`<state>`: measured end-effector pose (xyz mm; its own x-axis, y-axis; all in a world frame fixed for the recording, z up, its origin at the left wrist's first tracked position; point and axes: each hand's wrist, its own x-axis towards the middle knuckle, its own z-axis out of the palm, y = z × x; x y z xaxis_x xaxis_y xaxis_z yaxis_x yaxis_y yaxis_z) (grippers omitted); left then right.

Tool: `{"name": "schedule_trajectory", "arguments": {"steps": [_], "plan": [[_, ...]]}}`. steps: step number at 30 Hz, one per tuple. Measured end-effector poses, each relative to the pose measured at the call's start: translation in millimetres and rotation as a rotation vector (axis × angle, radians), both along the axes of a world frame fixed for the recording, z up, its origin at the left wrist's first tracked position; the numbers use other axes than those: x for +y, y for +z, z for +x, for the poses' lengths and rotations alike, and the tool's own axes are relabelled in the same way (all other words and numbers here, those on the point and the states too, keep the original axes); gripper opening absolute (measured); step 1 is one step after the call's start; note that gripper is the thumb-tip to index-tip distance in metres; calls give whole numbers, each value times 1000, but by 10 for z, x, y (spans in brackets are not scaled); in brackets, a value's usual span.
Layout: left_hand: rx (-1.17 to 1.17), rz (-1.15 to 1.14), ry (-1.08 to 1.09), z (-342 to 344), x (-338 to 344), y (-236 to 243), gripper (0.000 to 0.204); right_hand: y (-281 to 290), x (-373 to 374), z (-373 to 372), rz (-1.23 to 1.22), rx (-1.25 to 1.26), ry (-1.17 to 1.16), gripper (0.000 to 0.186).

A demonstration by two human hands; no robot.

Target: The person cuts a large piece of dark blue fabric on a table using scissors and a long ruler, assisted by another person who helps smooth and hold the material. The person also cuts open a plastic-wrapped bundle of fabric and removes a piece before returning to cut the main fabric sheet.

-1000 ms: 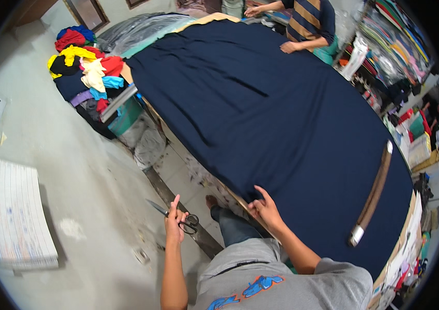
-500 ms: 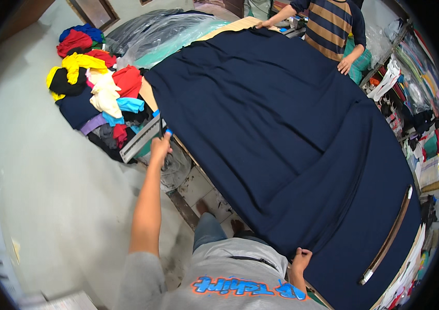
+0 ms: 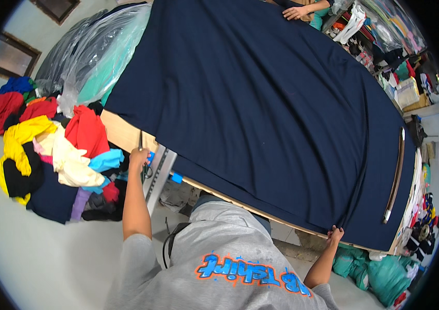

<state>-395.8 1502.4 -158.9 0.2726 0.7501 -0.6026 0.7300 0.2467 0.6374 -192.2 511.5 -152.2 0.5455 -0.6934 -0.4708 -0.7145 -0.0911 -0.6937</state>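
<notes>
A large dark navy cloth [image 3: 250,103] covers most of the table, with long soft folds running across it. My left hand [image 3: 137,157] is closed on scissors [image 3: 141,138], their dark blades pointing away from me beside the cloth's left edge. Next to that hand, a slotted metal rail [image 3: 161,178] with blue end pieces juts off the table edge. At the near edge on the right, my right hand [image 3: 335,235] pinches the cloth's border. A long brown bar [image 3: 397,175] with pale ends lies on the cloth at the far right. Another person's hand [image 3: 295,12] rests at the far edge.
A heap of coloured garments [image 3: 56,150] sits left of the table. Plastic-wrapped fabric rolls [image 3: 93,51] lie behind it. The bare wooden tabletop [image 3: 121,129] shows at the left corner. Green bags [image 3: 384,274] are on the floor at lower right, and crowded shelves [image 3: 374,31] line the far right.
My view has turned and shifted toward the table. The near cloth edge now lies flatter along the table, with my right hand farther right. My left hand still grips the scissors beside the rail.
</notes>
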Motion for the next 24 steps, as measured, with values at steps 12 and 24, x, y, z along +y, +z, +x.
{"name": "schedule_trajectory", "arguments": {"steps": [12, 24], "plan": [[-17, -16, -117, 725, 605, -77, 52, -212, 670, 172, 191, 68, -269, 29], [12, 545, -148, -318, 1688, 198, 28, 134, 1257, -432, 45, -233, -245, 34]]}}
